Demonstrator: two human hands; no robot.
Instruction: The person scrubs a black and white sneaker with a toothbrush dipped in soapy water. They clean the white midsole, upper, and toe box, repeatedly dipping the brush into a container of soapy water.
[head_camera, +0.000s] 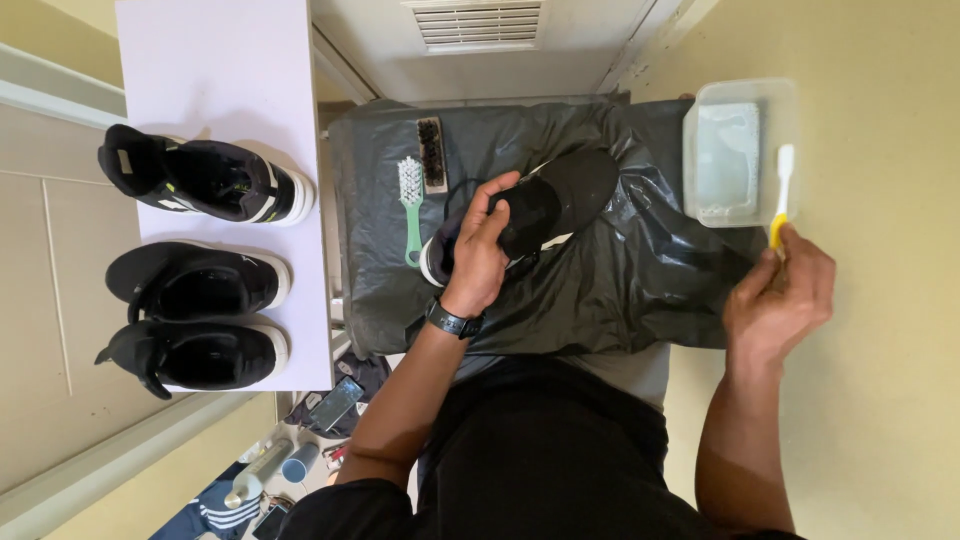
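Head view: my left hand (478, 250) grips a black shoe (545, 205), holding it on the black plastic sheet (620, 280) in front of me. My right hand (780, 295) pinches a toothbrush (783, 190), bristles up beside the clear tub (740, 150). A green brush (411, 205) and a dark brush (432, 153) lie just left of the shoe. Three more black shoes (200, 265) sit on the white bench (215, 60).

Home interior: shoe shelf (225, 60), door vent (478, 22)

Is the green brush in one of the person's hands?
No, the green brush lies on the black plastic sheet, beside the shoe that the left hand holds.
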